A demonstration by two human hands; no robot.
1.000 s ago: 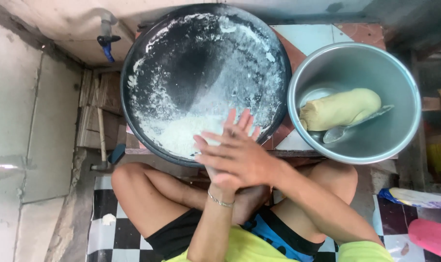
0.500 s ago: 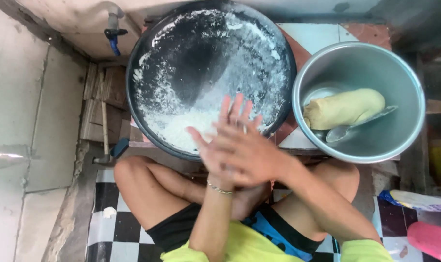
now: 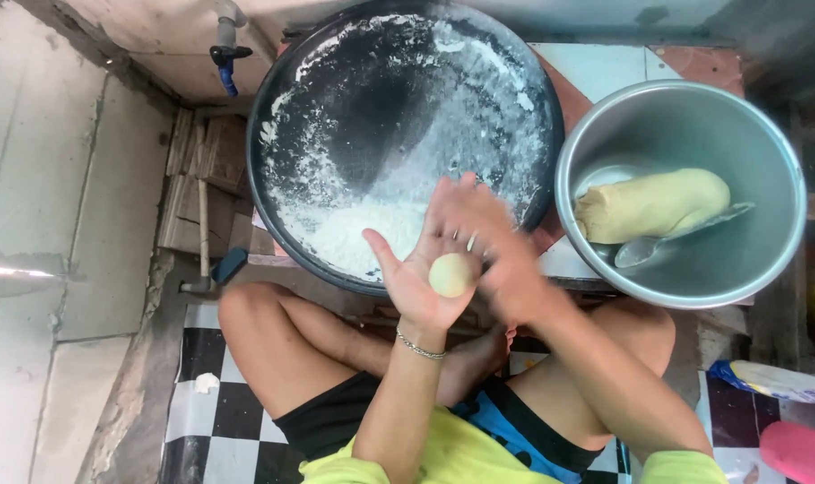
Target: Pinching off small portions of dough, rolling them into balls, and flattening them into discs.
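My left hand [image 3: 416,278] is turned palm up, and a small round dough ball [image 3: 450,274] rests on it. My right hand [image 3: 502,255] is blurred, flat with fingers apart, just right of the ball and partly over my left fingers. Both hands hover at the near rim of a wide black pan [image 3: 336,108] dusted with flour, with a flour heap [image 3: 358,237] at its near side. To the right stands a steel bowl [image 3: 771,152] holding a large yellowish dough lump [image 3: 654,204] and a metal spoon [image 3: 681,235].
My bare crossed legs [image 3: 273,336] sit under the hands on a black-and-white checkered floor [image 3: 215,426]. A blue tap [image 3: 226,64] and wooden pieces [image 3: 197,193] lie left of the pan. A plate edge [image 3: 775,381] and a pink object [image 3: 802,453] are at bottom right.
Earlier my right hand lay over my left palm and covered it. It has slid off to the right, and the dough ball now shows on my left palm.
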